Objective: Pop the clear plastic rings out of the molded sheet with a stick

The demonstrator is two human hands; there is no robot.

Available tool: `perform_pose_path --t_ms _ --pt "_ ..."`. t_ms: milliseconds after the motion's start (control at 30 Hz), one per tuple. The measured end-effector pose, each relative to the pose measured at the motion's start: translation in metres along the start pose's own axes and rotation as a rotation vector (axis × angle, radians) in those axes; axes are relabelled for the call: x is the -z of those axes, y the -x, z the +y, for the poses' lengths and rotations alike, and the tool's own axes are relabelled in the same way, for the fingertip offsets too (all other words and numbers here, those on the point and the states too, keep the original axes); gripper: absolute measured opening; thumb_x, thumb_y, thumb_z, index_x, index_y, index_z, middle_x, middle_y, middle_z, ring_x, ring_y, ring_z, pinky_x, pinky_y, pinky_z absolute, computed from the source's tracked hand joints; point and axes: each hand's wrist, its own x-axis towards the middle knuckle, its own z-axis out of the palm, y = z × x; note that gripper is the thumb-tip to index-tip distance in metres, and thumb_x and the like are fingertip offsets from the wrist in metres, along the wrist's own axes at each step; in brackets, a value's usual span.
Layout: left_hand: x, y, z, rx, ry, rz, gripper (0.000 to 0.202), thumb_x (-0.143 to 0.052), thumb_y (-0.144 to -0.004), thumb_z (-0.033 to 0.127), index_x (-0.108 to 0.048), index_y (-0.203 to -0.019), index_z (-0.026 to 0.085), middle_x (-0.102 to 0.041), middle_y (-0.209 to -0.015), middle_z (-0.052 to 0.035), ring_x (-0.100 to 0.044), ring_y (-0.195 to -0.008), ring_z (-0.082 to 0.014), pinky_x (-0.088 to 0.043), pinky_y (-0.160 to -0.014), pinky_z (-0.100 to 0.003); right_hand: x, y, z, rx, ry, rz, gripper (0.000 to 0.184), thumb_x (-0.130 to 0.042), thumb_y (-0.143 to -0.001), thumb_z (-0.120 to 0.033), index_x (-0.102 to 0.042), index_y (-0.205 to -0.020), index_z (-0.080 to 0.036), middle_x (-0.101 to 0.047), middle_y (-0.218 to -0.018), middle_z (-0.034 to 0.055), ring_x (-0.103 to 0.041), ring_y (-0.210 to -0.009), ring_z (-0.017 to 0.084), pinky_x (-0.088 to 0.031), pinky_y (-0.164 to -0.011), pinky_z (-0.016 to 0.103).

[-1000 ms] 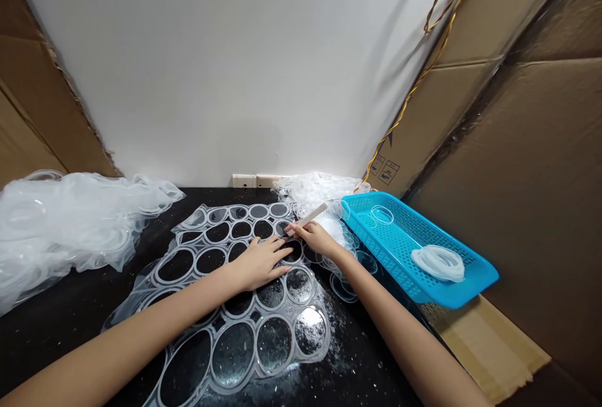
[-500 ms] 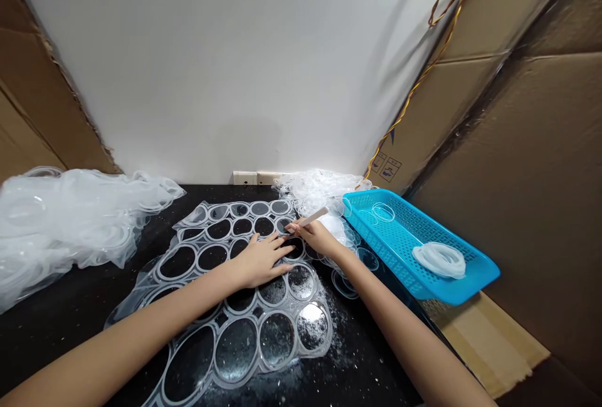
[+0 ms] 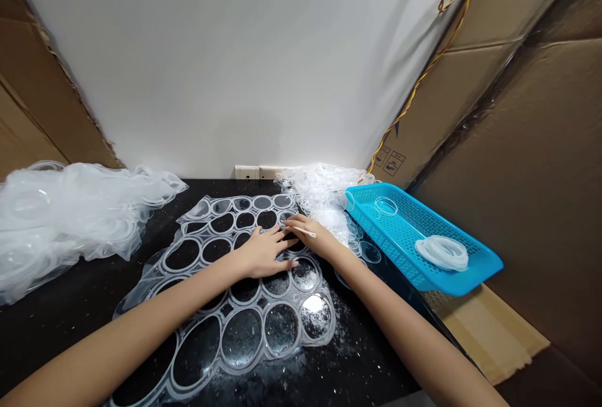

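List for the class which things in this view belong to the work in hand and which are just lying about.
In the work: left hand, flat on the clear plastic sheet with round cut-outs; right hand, holding a thin white stick.

Lying about: clear plastic heap, blue basket, yellow wire, wall socket, cardboard.

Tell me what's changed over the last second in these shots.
The right hand has tipped the thin white stick down, from pointing up and rightward to lying low across the hand. The left hand stayed spread on the clear plastic sheet, and the blue basket stayed put.
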Motion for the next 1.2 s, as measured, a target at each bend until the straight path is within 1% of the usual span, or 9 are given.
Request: perform_pose_path --t_ms 167,300,433,533,700,900,1033,1133,1200 --pt "0.005 0.0 0.0 -0.001 0.021 -0.031 0.066 -0.027 -0.082 0.065 -0.032 -0.135 0.025 -0.023 -0.145 -0.0111 -0.016 -0.133 -0.0316 -0.013 -0.097 -0.066 -0.006 -0.004 0.001 0.067 0.085 -0.001 0.028 -0.05 -0.083 -0.014 -0.061 -0.108 -0.011 -0.064 -0.103 0.0147 -0.058 -0.095 0.022 -0.045 -0.086 0.037" --pt "0.007 0.002 0.001 0.004 0.036 -0.046 0.07 -0.026 -0.081 0.068 -0.033 -0.134 0.024 -0.022 -0.145 -0.0089 -0.014 -0.133 -0.0319 -0.008 -0.099 -0.064 -0.003 -0.008 0.01 0.053 0.134 0.089 0.03 -0.048 -0.083 -0.014 -0.059 -0.11 -0.012 -0.063 -0.105 0.0147 -0.058 -0.096 0.022 -0.046 -0.085 0.037" --pt "0.008 0.004 0.001 0.001 0.057 -0.065 0.07 -0.024 -0.08 0.069 -0.031 -0.135 0.027 -0.019 -0.146 -0.0053 -0.012 -0.134 -0.032 -0.008 -0.099 -0.064 0.009 -0.022 0.03 -0.016 0.169 0.241 0.032 -0.037 -0.089 -0.015 -0.057 -0.114 -0.014 -0.062 -0.107 0.0135 -0.058 -0.099 0.019 -0.045 -0.087 0.034" --pt "0.008 0.004 0.001 0.002 0.069 -0.071 0.069 -0.025 -0.08 0.069 -0.029 -0.136 0.029 -0.019 -0.146 -0.0042 -0.012 -0.134 -0.0321 -0.008 -0.099 -0.064 0.017 -0.04 0.047 -0.069 0.204 0.32 0.031 -0.037 -0.089 -0.017 -0.058 -0.112 -0.014 -0.063 -0.107 0.0131 -0.059 -0.098 0.02 -0.045 -0.086 0.032" --pt "0.009 0.004 0.001 0.005 0.076 -0.072 0.067 -0.027 -0.08 0.068 -0.03 -0.135 0.031 -0.019 -0.146 -0.0025 -0.012 -0.133 -0.0324 -0.009 -0.099 -0.064 0.025 -0.069 0.068 -0.199 0.283 0.439 0.033 -0.032 -0.09 -0.019 -0.06 -0.107 -0.013 -0.065 -0.101 0.0142 -0.06 -0.094 0.022 -0.045 -0.083 0.035" --pt "0.008 0.003 0.001 0.0 0.073 -0.05 0.065 -0.029 -0.081 0.066 -0.031 -0.135 0.03 -0.021 -0.146 -0.0042 -0.013 -0.133 -0.0324 -0.01 -0.099 -0.063 0.042 -0.075 0.073 -0.347 0.38 0.462 0.037 -0.027 -0.091 -0.019 -0.063 -0.092 -0.012 -0.066 -0.085 0.0134 -0.06 -0.08 0.021 -0.043 -0.074 0.031" --pt "0.007 0.004 0.0 -0.011 0.072 -0.038 0.064 -0.031 -0.081 0.065 -0.033 -0.134 0.029 -0.022 -0.145 -0.0046 -0.015 -0.133 -0.0333 -0.012 -0.099 -0.062 0.059 -0.081 0.067 -0.446 0.436 0.452 0.037 -0.025 -0.09 -0.014 -0.061 -0.097 -0.01 -0.064 -0.09 0.0153 -0.059 -0.081 0.021 -0.041 -0.073 0.029" --pt "0.007 0.004 -0.001 -0.016 0.064 -0.026 0.063 -0.031 -0.081 0.066 -0.033 -0.134 0.032 -0.023 -0.145 -0.0024 -0.017 -0.132 -0.0339 -0.014 -0.098 -0.062 0.086 -0.091 0.062 -0.533 0.466 0.446 0.037 -0.024 -0.091 -0.014 -0.059 -0.103 -0.006 -0.063 -0.095 0.0194 -0.058 -0.087 0.023 -0.04 -0.074 0.031" --pt "0.006 0.005 -0.001 -0.015 0.055 -0.011 0.061 -0.03 -0.081 0.065 -0.033 -0.133 0.033 -0.024 -0.145 -0.0014 -0.019 -0.131 -0.0339 -0.016 -0.098 -0.062 0.109 -0.096 0.058 -0.587 0.477 0.424 0.039 -0.025 -0.092 -0.02 -0.06 -0.1 -0.004 -0.063 -0.092 0.0211 -0.059 -0.087 0.024 -0.041 -0.073 0.032"
